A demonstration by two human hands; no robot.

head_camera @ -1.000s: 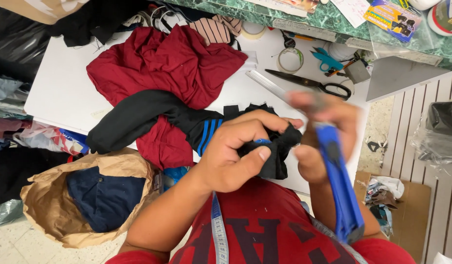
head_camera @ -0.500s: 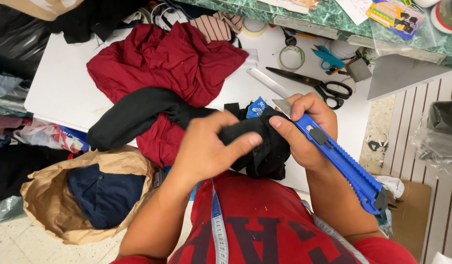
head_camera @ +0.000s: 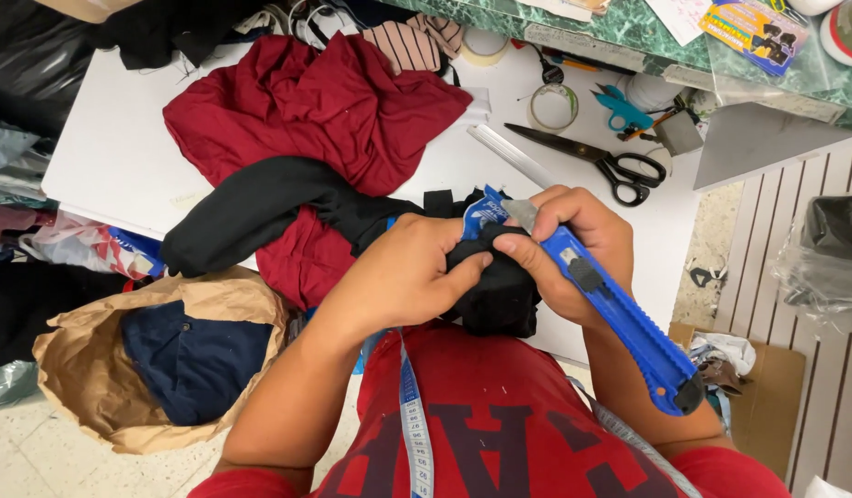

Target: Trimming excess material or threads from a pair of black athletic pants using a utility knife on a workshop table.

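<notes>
My left hand (head_camera: pixel 403 272) pinches a bunched black garment (head_camera: pixel 260 207) with blue trim just above my lap. My right hand (head_camera: pixel 573 249) grips a blue utility knife (head_camera: pixel 620 318), its short blade out and resting against the bunched cloth near a blue label (head_camera: pixel 481 214). The rest of the black garment trails left across a crumpled dark red garment (head_camera: pixel 325 111) on the white table (head_camera: pixel 112 157). A measuring tape (head_camera: pixel 412 415) hangs down my red shirt.
Black-handled scissors (head_camera: pixel 601 161), a tape roll (head_camera: pixel 552 106), small teal scissors (head_camera: pixel 620 106) and a white ruler (head_camera: pixel 514 157) lie at the table's far right. A brown paper bag (head_camera: pixel 103 369) with dark blue cloth sits on the floor at left. Black bags and clothes pile at left.
The knife went from hanging blade-down over my lap to lying slanted in my right hand with its blade at the cloth. My left hand shifted its pinch on the black fabric.
</notes>
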